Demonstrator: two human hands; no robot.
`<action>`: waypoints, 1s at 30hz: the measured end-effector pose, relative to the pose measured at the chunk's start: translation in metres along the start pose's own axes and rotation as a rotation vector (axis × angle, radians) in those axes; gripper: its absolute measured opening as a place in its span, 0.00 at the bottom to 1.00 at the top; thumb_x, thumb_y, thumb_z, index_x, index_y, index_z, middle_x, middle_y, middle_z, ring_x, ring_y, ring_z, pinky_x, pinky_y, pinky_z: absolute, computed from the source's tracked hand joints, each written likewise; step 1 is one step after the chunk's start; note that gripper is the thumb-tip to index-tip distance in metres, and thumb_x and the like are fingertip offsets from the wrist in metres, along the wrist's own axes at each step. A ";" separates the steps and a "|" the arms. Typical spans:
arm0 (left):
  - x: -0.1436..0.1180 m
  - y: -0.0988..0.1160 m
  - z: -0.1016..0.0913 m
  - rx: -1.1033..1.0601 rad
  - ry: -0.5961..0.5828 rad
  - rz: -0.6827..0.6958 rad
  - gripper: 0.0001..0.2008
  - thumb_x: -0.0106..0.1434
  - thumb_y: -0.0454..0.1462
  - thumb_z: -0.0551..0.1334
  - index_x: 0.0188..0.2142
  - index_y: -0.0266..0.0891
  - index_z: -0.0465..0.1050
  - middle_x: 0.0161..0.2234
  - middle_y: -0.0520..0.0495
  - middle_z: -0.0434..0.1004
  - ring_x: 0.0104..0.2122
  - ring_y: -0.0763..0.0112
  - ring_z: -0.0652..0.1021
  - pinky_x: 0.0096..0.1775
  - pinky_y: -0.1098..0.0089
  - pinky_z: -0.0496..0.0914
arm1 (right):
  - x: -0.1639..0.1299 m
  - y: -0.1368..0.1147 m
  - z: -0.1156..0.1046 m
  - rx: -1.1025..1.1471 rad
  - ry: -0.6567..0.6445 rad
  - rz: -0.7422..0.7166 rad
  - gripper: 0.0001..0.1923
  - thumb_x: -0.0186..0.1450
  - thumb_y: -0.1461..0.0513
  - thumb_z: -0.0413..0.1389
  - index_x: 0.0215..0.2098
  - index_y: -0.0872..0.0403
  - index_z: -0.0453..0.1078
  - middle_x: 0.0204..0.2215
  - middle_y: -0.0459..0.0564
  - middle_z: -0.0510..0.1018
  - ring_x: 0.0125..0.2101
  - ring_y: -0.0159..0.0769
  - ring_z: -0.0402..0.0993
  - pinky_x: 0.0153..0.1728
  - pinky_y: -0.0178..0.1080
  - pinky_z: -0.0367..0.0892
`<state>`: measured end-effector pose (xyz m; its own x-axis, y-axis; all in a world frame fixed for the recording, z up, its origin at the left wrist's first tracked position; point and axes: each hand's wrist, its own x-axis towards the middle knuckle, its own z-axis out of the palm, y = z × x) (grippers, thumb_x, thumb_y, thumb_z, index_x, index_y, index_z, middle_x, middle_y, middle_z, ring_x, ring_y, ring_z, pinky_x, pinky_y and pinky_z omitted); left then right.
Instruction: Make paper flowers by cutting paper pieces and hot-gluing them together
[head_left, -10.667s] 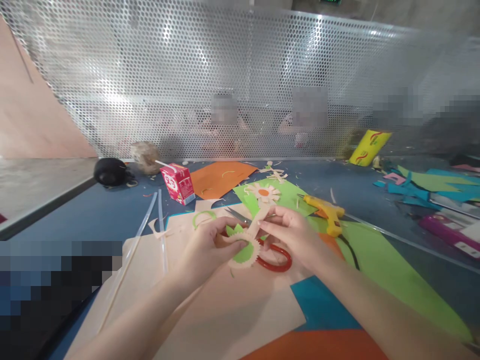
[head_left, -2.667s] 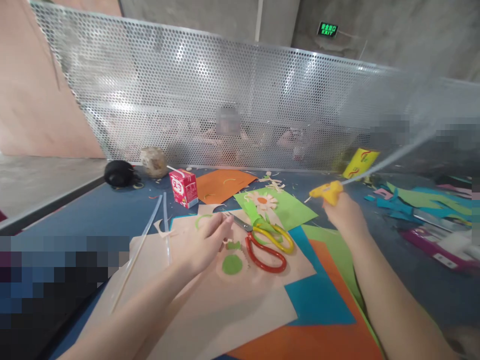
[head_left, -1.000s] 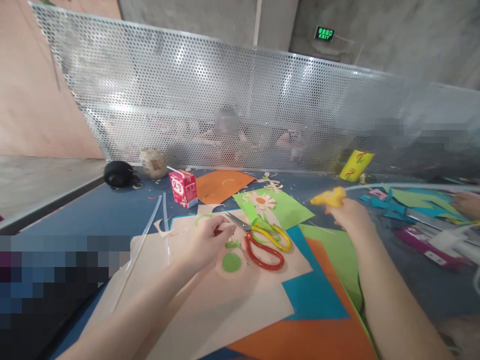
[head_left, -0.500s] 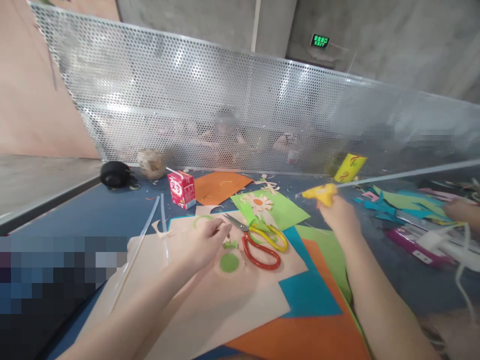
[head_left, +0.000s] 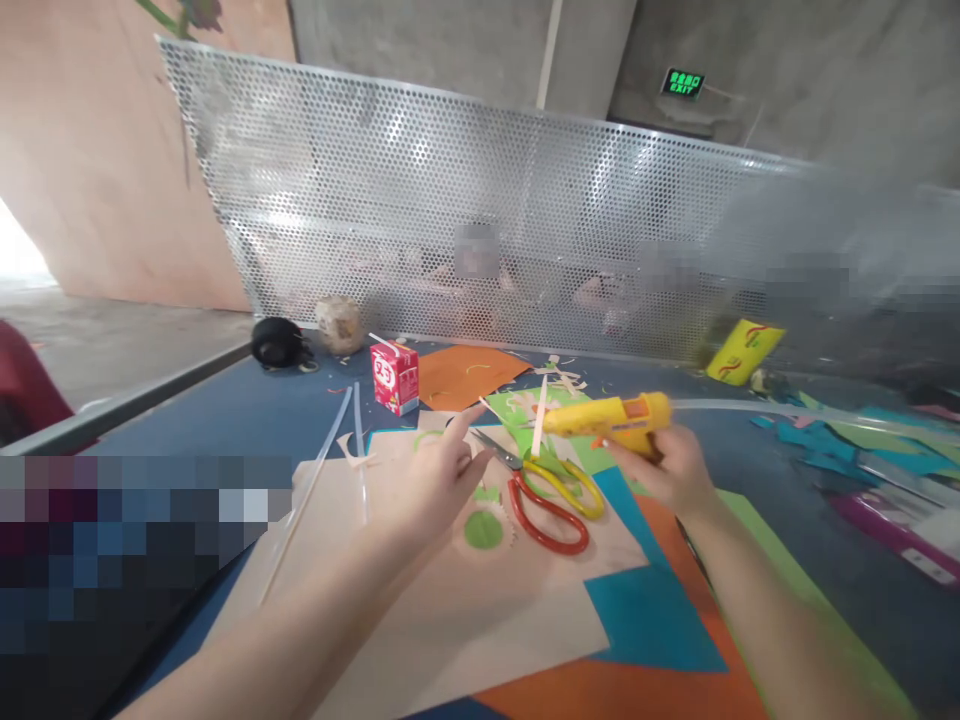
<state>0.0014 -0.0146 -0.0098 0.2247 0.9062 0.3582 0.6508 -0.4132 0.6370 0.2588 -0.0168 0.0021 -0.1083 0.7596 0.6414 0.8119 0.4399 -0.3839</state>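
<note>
Right hand now clamped on yellow plastic glue gun, swung in from the far right to above red-and-yellow-handled scissors. Left hand opened since before, fingers apart, hovering beside green paper disc on beige sheet.

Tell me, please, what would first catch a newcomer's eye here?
The yellow glue gun held up in the right hand at centre, nozzle pointing left. Below it, red and yellow scissors lie on beige paper, next to the left hand.
</note>
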 end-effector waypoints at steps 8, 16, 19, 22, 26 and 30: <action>0.000 0.004 -0.001 -0.172 -0.091 -0.034 0.21 0.60 0.46 0.49 0.49 0.38 0.65 0.15 0.60 0.46 0.16 0.76 0.56 0.20 0.74 0.52 | -0.002 0.000 0.003 0.001 -0.071 -0.130 0.09 0.56 0.57 0.52 0.27 0.55 0.68 0.15 0.44 0.67 0.14 0.30 0.60 0.16 0.32 0.55; 0.000 0.006 0.003 -0.279 -0.083 0.022 0.16 0.60 0.42 0.50 0.40 0.41 0.73 0.39 0.46 0.75 0.38 0.68 0.72 0.39 0.72 0.65 | -0.004 -0.008 0.006 -0.062 -0.194 -0.240 0.07 0.57 0.60 0.50 0.29 0.54 0.68 0.20 0.48 0.73 0.20 0.34 0.67 0.21 0.33 0.60; 0.001 0.005 0.002 -0.263 -0.067 0.010 0.16 0.60 0.43 0.50 0.27 0.41 0.73 0.29 0.48 0.74 0.31 0.69 0.73 0.34 0.71 0.66 | -0.004 -0.012 0.008 -0.071 -0.199 -0.309 0.08 0.57 0.60 0.49 0.24 0.54 0.65 0.14 0.44 0.67 0.15 0.30 0.62 0.17 0.32 0.56; 0.004 0.005 -0.002 -0.251 -0.105 -0.078 0.19 0.59 0.45 0.50 0.17 0.39 0.63 0.16 0.54 0.58 0.18 0.76 0.63 0.22 0.74 0.60 | -0.007 -0.014 0.007 -0.062 -0.238 -0.334 0.08 0.57 0.60 0.49 0.22 0.54 0.65 0.12 0.43 0.65 0.13 0.29 0.60 0.16 0.31 0.54; 0.006 0.006 -0.007 -0.300 -0.185 -0.129 0.20 0.58 0.48 0.50 0.17 0.39 0.63 0.15 0.57 0.48 0.15 0.78 0.56 0.18 0.75 0.54 | -0.010 -0.015 0.006 -0.059 -0.292 -0.317 0.08 0.57 0.61 0.48 0.25 0.55 0.67 0.15 0.46 0.70 0.15 0.31 0.65 0.17 0.31 0.56; 0.004 0.007 -0.009 -0.323 -0.181 -0.100 0.18 0.57 0.47 0.52 0.24 0.38 0.72 0.16 0.56 0.51 0.17 0.78 0.57 0.18 0.76 0.54 | -0.011 -0.015 0.007 -0.097 -0.318 -0.332 0.08 0.57 0.61 0.48 0.26 0.55 0.68 0.19 0.48 0.73 0.17 0.32 0.67 0.18 0.32 0.57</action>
<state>0.0007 -0.0144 0.0026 0.3152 0.9327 0.1754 0.4201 -0.3029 0.8554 0.2438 -0.0281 -0.0038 -0.5289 0.7012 0.4781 0.7520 0.6483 -0.1191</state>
